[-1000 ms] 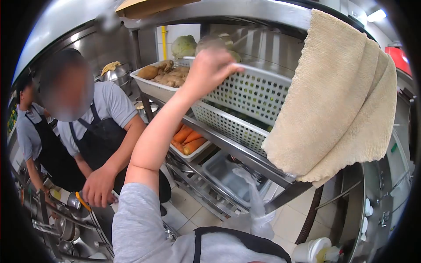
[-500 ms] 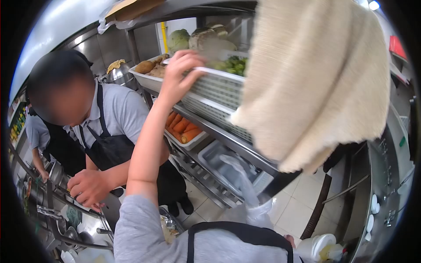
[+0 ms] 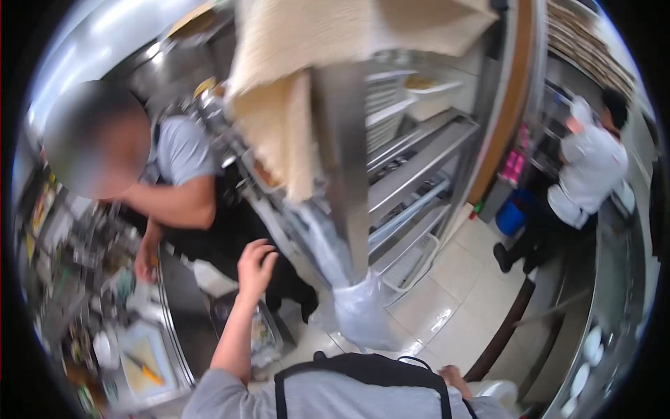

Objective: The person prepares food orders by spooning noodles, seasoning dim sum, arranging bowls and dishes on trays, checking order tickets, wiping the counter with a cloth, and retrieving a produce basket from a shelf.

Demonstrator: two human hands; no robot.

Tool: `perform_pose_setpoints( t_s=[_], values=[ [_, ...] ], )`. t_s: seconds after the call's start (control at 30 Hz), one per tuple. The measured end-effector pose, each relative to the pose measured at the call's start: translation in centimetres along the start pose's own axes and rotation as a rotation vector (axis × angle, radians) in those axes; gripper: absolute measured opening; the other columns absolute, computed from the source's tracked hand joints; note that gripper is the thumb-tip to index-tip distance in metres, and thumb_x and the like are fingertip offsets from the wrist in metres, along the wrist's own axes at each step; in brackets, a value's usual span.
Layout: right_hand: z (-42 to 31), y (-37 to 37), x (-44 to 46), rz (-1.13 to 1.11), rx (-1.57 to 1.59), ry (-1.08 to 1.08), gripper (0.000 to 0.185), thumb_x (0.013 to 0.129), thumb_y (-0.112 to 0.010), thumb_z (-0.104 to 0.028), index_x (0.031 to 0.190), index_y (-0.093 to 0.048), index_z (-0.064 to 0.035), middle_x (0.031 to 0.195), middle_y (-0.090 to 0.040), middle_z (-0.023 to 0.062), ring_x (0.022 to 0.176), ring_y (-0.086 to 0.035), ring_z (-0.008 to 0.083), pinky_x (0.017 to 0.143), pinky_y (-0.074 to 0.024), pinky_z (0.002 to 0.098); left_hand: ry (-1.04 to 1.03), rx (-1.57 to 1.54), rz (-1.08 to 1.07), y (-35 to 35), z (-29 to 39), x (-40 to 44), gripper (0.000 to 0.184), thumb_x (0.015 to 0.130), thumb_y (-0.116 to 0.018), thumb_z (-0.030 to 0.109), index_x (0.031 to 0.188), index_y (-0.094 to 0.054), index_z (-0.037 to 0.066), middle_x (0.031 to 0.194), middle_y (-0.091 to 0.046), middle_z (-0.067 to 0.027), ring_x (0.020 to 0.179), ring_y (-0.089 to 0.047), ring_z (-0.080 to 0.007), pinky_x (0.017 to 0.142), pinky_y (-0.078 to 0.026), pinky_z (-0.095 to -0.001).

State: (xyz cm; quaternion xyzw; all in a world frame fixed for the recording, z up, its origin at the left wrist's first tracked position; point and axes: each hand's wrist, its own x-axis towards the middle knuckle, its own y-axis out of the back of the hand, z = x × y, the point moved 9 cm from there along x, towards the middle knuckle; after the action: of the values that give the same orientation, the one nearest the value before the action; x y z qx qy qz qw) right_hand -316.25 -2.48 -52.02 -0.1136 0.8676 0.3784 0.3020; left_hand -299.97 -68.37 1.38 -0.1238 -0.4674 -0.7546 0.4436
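Observation:
My left hand [image 3: 257, 271] is raised in front of me, its fingers loosely bent and apart, with nothing in it. Beyond it are the dark apron and legs of a co-worker [image 3: 188, 146]. To its right, a clear plastic bag [image 3: 363, 311] hangs by the metal shelf post [image 3: 342, 174]. A beige cloth [image 3: 300, 42] drapes over the top of that rack. Low at my right side, part of my right hand [image 3: 455, 379] shows beside my apron; its fingers are mostly hidden, and I cannot make out anything in it.
On the left counter, a knife with an orange handle [image 3: 145, 370] lies on a white cutting board [image 3: 143, 349]. White baskets [image 3: 387, 105] stand on the rack. Another person in white [image 3: 593, 160] works at the far right near a blue bucket [image 3: 515, 211]. Tiled floor [image 3: 447, 314] lies between.
My left hand has left the basket on the shelf and come down, empty. The view has swung right, bringing the rack's other side and another worker into sight. The co-worker's arm has risen toward their head.

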Motion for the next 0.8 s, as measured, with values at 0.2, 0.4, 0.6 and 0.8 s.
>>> perform_pose_setpoints(
  t_s=[0.2,0.4,0.6,0.8],
  values=[
    [-12.8,0.9,1.6,-0.147,-0.121,0.247,0.032,0.069,-0.063,-0.028,0.083,-0.055,-0.0006,0.086,-0.056,0.0099,0.068,-0.055,0.0238,0.069,-0.0464,0.0339,-0.036,0.109,-0.339,-2.2,2.3,-13.3,0.016,0.072,-0.060,0.016,0.081,-0.062,0.003,0.092,-0.060,-0.0106,0.086,-0.057,-0.0270,0.076,-0.046,-0.0350],
    [-29.0,-15.3,-5.6,-0.583,-0.447,0.618,0.031,0.070,-0.062,-0.027,0.085,-0.056,-0.0001,0.085,-0.058,0.0113,0.072,-0.056,0.0259,0.069,-0.0466,0.0352,0.290,0.162,-0.262,5.0,1.3,-28.2,0.018,0.068,-0.054,0.007,0.085,-0.061,0.009,0.084,-0.059,-0.0073,0.077,-0.057,-0.0262,0.064,-0.046,-0.0360],
    [-29.7,-33.1,-24.1,-1.022,-0.839,0.907,0.030,0.072,-0.061,-0.025,0.086,-0.057,0.0004,0.085,-0.059,0.0127,0.075,-0.058,0.0279,0.070,-0.0467,0.0365,0.751,0.411,0.395,24.1,1.4,-47.7,0.013,0.072,-0.056,0.012,0.083,-0.061,0.007,0.075,-0.061,-0.0108,0.068,-0.058,-0.0295,0.062,-0.047,-0.0370],
    [-19.9,-41.6,-43.7,-1.291,-1.158,1.082,0.029,0.073,-0.060,-0.024,0.088,-0.057,0.0009,0.085,-0.061,0.0142,0.079,-0.059,0.0299,0.070,-0.0469,0.0377,0.938,0.457,0.828,34.6,7.2,-66.8,0.020,0.076,-0.048,-0.002,0.089,-0.062,0.003,0.080,-0.062,-0.0143,0.070,-0.061,-0.0253,0.068,-0.048,-0.0309]
  ],
)
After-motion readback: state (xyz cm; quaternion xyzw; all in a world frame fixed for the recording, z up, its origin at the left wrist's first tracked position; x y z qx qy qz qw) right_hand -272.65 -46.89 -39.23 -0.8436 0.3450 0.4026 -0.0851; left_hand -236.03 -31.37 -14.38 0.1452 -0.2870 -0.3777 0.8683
